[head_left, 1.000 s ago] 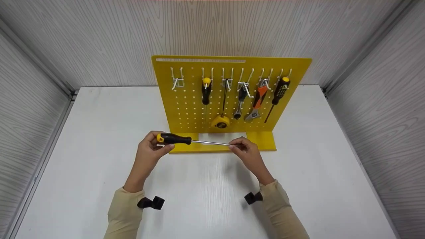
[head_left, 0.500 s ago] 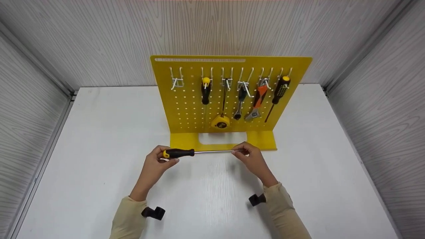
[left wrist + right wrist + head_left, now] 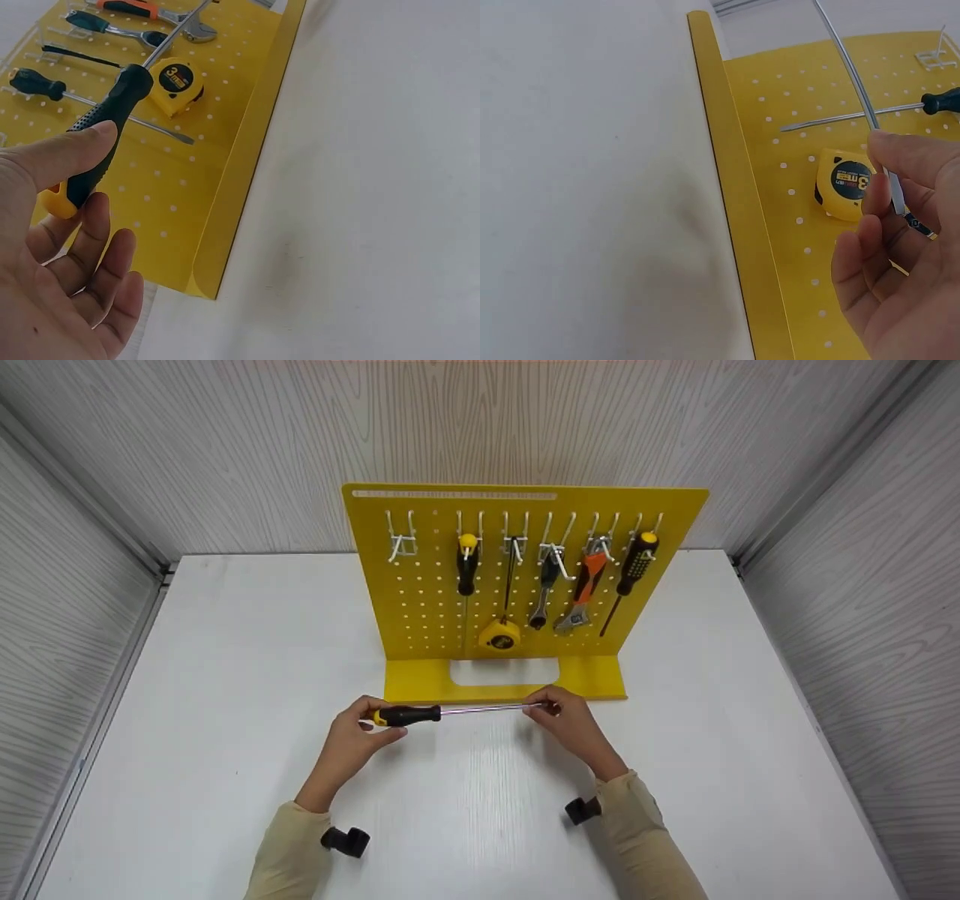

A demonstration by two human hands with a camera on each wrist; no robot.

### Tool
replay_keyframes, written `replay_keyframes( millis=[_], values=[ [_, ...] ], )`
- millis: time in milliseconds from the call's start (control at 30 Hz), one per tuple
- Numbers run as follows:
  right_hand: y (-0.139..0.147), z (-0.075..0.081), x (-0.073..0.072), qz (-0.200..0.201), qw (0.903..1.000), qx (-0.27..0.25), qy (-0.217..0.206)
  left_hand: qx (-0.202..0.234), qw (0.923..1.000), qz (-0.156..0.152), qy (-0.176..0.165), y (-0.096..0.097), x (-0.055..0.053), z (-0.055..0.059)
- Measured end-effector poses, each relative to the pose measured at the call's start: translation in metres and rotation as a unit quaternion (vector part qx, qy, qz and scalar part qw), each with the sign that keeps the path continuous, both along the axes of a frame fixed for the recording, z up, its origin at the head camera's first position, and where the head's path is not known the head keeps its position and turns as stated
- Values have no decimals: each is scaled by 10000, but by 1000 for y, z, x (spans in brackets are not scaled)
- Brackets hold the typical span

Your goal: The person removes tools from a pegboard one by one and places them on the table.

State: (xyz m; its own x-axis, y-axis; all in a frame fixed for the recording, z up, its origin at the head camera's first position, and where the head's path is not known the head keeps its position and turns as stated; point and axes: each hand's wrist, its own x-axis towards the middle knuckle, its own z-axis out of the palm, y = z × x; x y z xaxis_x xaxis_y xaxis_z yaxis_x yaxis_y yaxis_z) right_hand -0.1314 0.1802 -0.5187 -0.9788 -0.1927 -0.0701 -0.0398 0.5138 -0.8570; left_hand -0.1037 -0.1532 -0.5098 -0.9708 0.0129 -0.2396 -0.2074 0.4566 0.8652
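Note:
A screwdriver (image 3: 409,715) with a black handle and yellow butt is held level between both hands, in front of the pegboard's base. My left hand (image 3: 351,746) pinches the handle near its yellow end, thumb on one side and fingers on the other. In the left wrist view the thumb lies across the black handle (image 3: 112,127). My right hand (image 3: 568,724) pinches the steel shaft near its tip. The right wrist view shows the flat blade tip (image 3: 898,201) sticking out past the thumb and index finger.
Behind the hands stands a yellow pegboard (image 3: 420,622). From its hooks hang another screwdriver (image 3: 466,570), a tape measure (image 3: 500,635), a ratchet wrench (image 3: 547,585), an adjustable wrench (image 3: 589,581) and a dark-handled screwdriver (image 3: 637,566). The leftmost hook (image 3: 402,544) bears nothing. A white table (image 3: 480,810) lies below.
Both hands have drawn the screwdriver back toward the person, away from the pegboard. Its handle end has dropped lower in the view, and both hands keep their hold.

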Motion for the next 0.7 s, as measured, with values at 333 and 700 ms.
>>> replay_keyframes(
  millis=[333,700],
  values=[
    [3,-8,2,147,9997,169,-5,-107,9999,-66,-51,-1,-1,-12],
    [1,-21,3,208,9985,458,232,-78,9999,49,-117,-4,0,-25]
  ],
)
